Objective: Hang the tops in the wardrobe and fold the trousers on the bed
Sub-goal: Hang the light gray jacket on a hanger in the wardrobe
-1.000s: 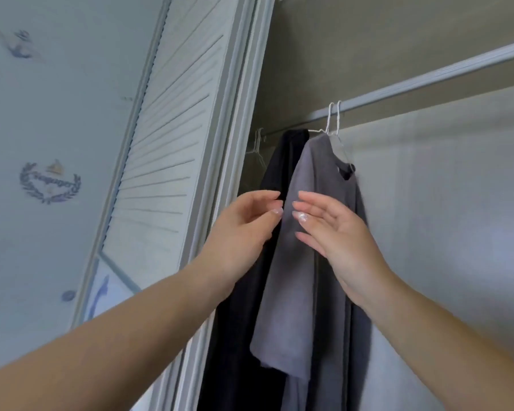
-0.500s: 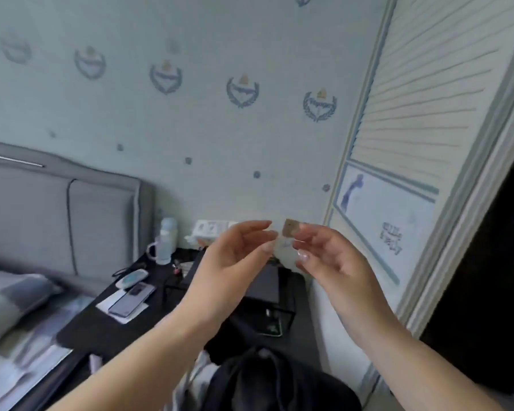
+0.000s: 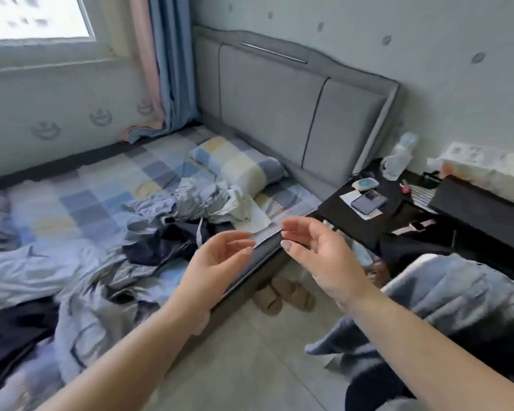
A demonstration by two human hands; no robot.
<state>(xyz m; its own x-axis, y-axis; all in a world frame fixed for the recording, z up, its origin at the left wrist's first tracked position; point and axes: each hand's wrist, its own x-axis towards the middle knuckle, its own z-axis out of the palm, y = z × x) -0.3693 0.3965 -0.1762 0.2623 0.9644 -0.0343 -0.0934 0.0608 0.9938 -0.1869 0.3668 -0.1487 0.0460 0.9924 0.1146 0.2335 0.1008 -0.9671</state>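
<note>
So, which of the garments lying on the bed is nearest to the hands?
The crumpled dark navy garment, just beyond the left hand. The pale grey-blue garment lies farther back near the checked pillow.

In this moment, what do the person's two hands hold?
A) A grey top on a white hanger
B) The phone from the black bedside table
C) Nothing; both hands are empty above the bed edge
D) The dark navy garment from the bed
C: the left hand and the right hand show relaxed fingers with nothing between them, while the dark navy garment lies untouched on the checked blue bed sheet.
</note>
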